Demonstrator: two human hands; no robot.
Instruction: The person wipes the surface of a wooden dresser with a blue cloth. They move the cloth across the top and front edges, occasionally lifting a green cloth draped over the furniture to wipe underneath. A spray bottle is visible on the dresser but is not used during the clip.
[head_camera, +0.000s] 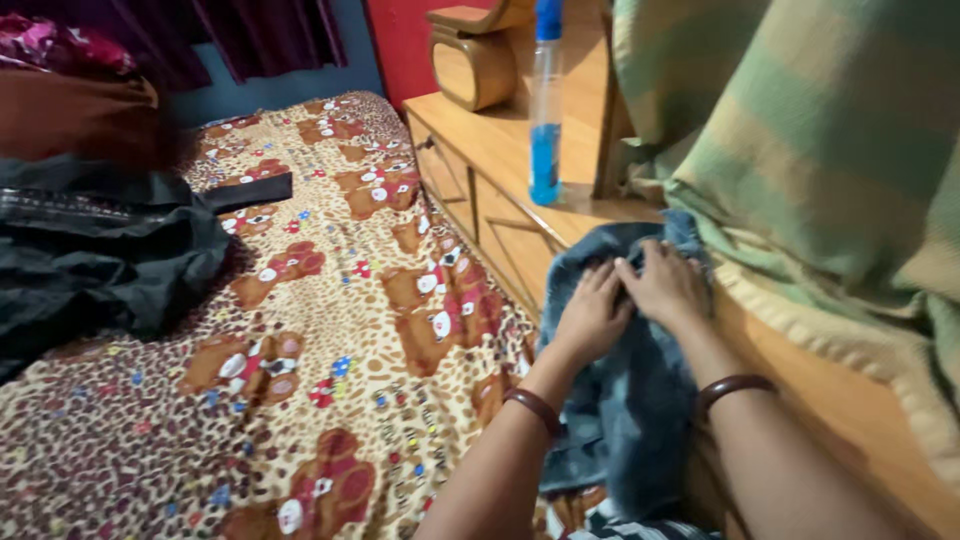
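A bed fills most of the view, covered by a brown bedsheet (330, 330) printed with teddy bears and small coloured dots. Behind it hang dark maroon curtains (270, 35) against a blue wall, with a red wall beside them. To the right, a green and tan striped blanket (820, 160) is heaped high on a wooden headboard cabinet (480, 165) whose drawer fronts face the bed. On the left side of the bed lies a pile of black clothing (90, 255), with something reddish-brown behind it, too blurred to name. A tall clear bottle with blue liquid (545, 110) stands upright on the cabinet top, near a curved wooden ornament (475, 55).

In front of me, a blue-grey denim garment (630, 400) drapes over the edge of the cabinet and hangs down toward the bed. Both my hands rest on its upper part, side by side and touching. My left hand (592, 315) pinches a fold of the denim with bent fingers. My right hand (665, 285) presses on the cloth just beside it, fingers curled onto the fabric. A dark brown bangle sits on each wrist.
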